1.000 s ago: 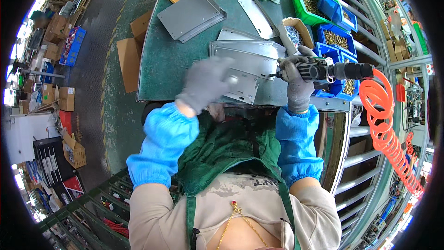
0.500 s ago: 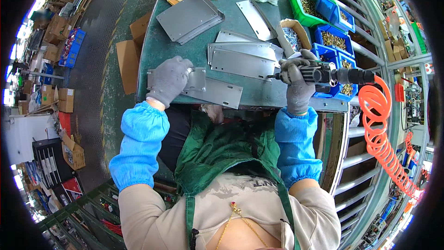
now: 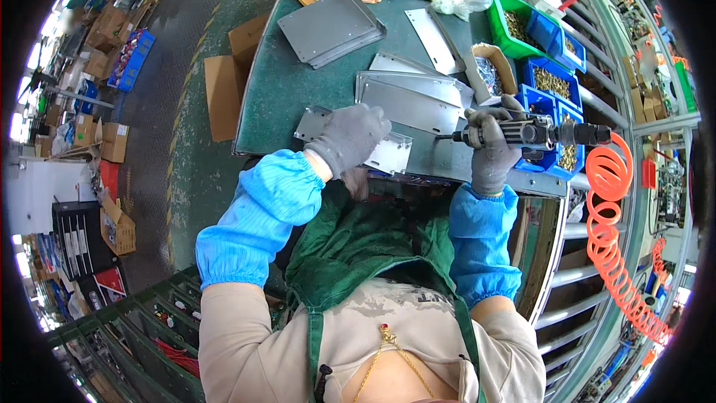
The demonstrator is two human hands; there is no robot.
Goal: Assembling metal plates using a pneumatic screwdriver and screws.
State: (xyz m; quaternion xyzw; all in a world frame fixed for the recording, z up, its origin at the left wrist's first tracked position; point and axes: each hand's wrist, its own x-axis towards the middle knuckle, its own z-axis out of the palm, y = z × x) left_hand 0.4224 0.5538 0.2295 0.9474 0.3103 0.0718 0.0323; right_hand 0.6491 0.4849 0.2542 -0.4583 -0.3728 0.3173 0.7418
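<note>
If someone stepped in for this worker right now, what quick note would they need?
Left hand: gloved, pressing flat on a grey metal plate at the near edge of the green table.
Right hand: gripping the air screwdriver, its tip aimed toward the stacked plates.
Screw bins sit to the right.
Done and left: no way to tell which screws are in; check the plate first.
</note>
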